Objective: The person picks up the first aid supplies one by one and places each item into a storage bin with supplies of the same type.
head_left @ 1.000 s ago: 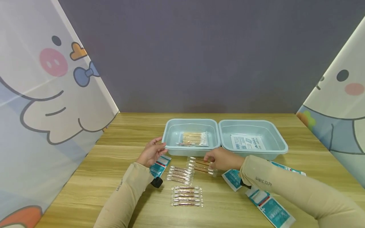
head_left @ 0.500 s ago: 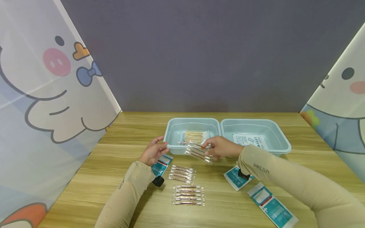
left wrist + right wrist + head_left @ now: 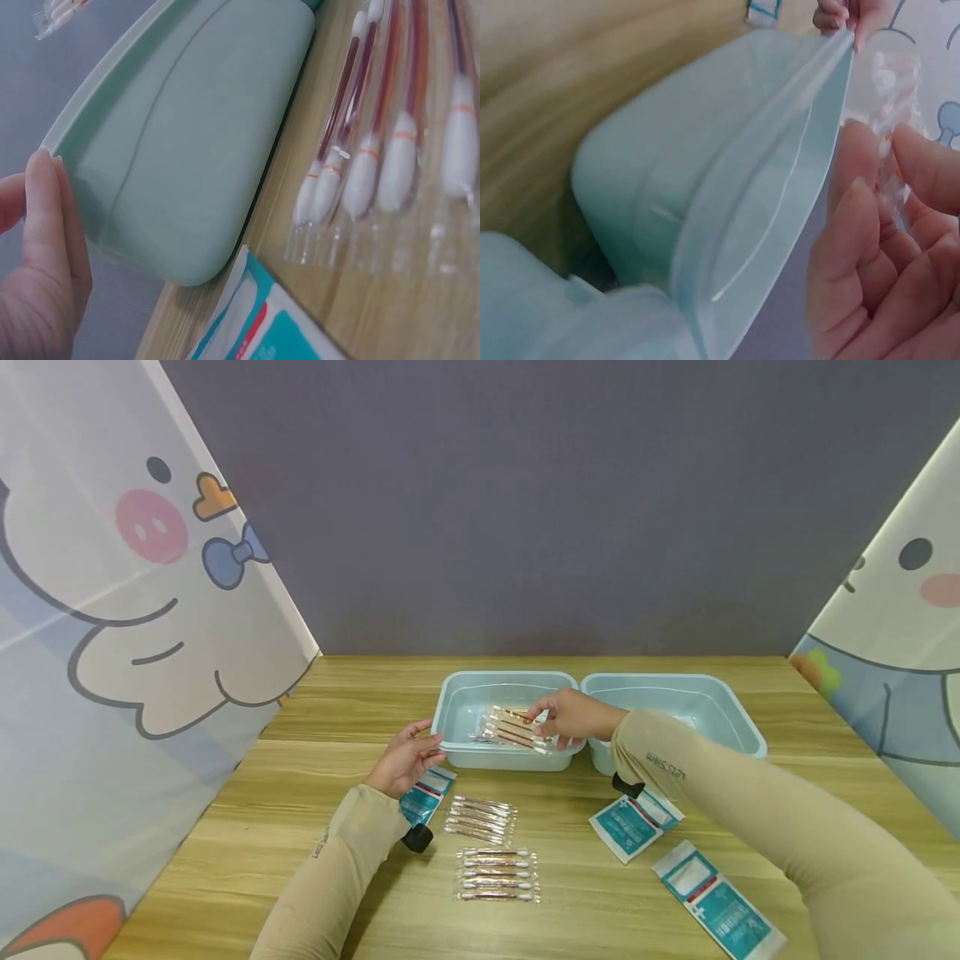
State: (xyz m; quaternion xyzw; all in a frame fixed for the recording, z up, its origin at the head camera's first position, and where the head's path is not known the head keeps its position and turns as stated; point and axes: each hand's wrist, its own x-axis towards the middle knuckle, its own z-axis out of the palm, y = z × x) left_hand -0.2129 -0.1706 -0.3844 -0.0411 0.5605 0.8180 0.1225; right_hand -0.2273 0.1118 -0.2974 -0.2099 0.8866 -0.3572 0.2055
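Note:
My right hand (image 3: 576,717) pinches a clear pack of brown-stemmed cotton swabs (image 3: 513,732) over the left light-blue plastic tray (image 3: 510,760). In the right wrist view, the pack (image 3: 898,86) is held between the thumb and fingers. My left hand (image 3: 402,762) grips that tray's rim at its front left corner; the left wrist view shows the fingers (image 3: 45,225) on the rim. Wooden-stemmed swabs inside the tray are mostly hidden beneath the held pack. Two similar swab packs, a farther one (image 3: 480,820) and a nearer one (image 3: 498,874), lie on the table.
A second light-blue tray (image 3: 720,718) stands against the first on the right. Teal-and-white packets lie around: one (image 3: 423,797) by my left wrist, one (image 3: 630,828) beneath my right wrist, another (image 3: 720,902) nearer the front right. A grey wall (image 3: 555,510) rises behind the wooden table (image 3: 360,693).
My right hand has lifted the swab pack off the table and carried it up and back over the left tray. My left hand keeps its place on the rim.

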